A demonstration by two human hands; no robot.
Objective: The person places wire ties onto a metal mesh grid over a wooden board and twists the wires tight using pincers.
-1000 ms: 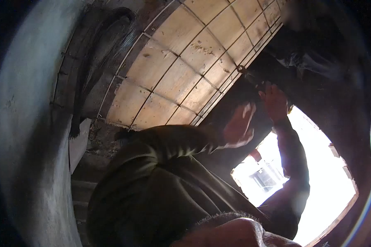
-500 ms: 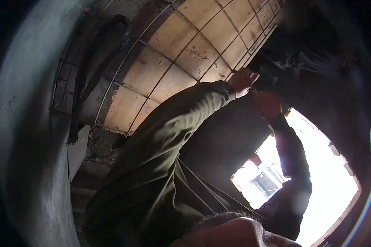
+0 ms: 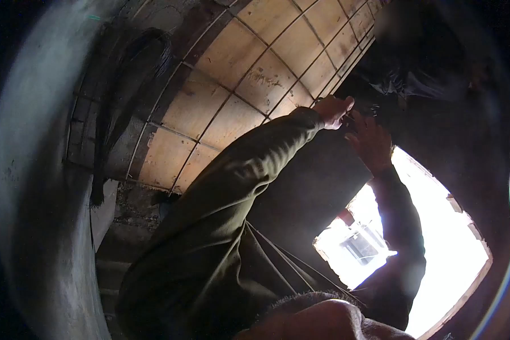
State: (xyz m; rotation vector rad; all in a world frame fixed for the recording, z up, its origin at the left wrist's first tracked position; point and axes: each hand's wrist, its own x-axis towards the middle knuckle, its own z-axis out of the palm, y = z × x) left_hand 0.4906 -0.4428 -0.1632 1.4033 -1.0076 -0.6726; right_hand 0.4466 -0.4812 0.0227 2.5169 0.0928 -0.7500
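Observation:
My left hand (image 3: 333, 111), at the end of a green sleeve, is raised to the edge of a grid of thin steel bars (image 3: 231, 92). Its fingers are curled closed around something too small and dark to make out. Just to its right, my right hand (image 3: 372, 143) is lifted with the fingers stretched out and apart, and nothing shows in it. A small dark thin piece lies between the two hands, too blurred to name. Behind the bars is a lit wooden panel (image 3: 221, 51).
A looped bundle of thin dark wires (image 3: 110, 124) hangs at the left, frayed at its lower end. A grey wall (image 3: 34, 170) curves along the left edge. Bright light enters through a rough-edged opening (image 3: 453, 255) at lower right. A person's head (image 3: 317, 317) shows at the bottom.
My right hand's fingers have straightened and spread from a curled pose beside my left hand. My left hand stays closed at the grid edge. The view has shifted slightly.

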